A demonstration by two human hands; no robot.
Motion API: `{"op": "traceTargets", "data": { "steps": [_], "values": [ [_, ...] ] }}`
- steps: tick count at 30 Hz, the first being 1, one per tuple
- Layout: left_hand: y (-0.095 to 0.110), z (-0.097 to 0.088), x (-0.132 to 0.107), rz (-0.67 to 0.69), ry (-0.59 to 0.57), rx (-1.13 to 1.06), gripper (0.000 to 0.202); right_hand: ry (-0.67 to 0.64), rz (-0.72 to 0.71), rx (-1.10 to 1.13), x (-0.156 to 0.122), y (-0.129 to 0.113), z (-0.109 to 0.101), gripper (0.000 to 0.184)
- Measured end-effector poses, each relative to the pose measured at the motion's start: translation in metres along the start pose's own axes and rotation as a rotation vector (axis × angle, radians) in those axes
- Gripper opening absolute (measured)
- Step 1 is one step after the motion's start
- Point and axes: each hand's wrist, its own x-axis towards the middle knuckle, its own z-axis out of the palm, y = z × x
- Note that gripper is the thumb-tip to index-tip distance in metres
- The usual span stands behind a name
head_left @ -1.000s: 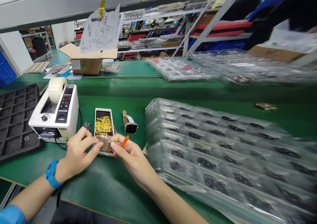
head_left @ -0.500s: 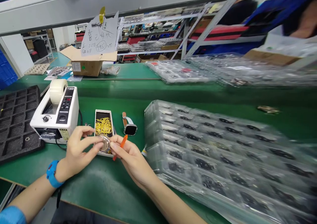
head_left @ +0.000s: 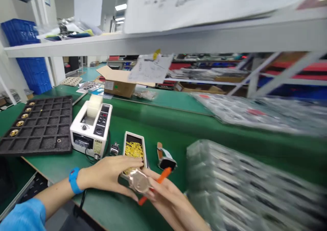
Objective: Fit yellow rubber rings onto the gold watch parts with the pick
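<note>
A round, shiny metal watch case [head_left: 139, 180] is held just in front of the small white box of yellow rings. My right hand [head_left: 170, 193] grips its right edge and also holds a slim orange tool [head_left: 165, 175], slanting through the fingers; its exact kind is unclear. My left hand [head_left: 109, 174] curves round the case from the left, index finger at the upper rim and thumb below. Blur hides the exact contact. Behind my hands stands the white box [head_left: 143, 145] with yellow rings [head_left: 133, 149]. A watch with a square dark face [head_left: 167, 163] lies to its right.
A white tape dispenser [head_left: 89, 128] stands left, beside a black compartment tray [head_left: 48, 125] with several gold-coloured round parts. Stacked clear plastic trays [head_left: 204, 156] fill the right side. Behind are an open cardboard box [head_left: 120, 86] and a grey shelf beam [head_left: 194, 40] across the top.
The camera view has swung left and up, so the bench shows further right and lower. My left hand has closed round the watch case; my right hand keeps the case and orange tool.
</note>
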Motion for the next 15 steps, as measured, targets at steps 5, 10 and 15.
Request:
{"op": "traceTargets", "data": {
  "steps": [5,10,15],
  "values": [
    [0.005,-0.071,-0.084,-0.197,0.422,0.453,0.031,-0.059,-0.248,-0.813,0.055,-0.043,-0.065,0.036],
    [-0.002,-0.185,-0.170,-0.910,0.696,0.934,0.021,0.181,-0.208,-1.727,0.141,-0.054,-0.098,0.018],
    [-0.001,-0.247,-0.211,-0.996,0.657,0.984,0.020,0.474,-0.192,-1.774,0.177,-0.060,-0.081,0.017]
  ]
}}
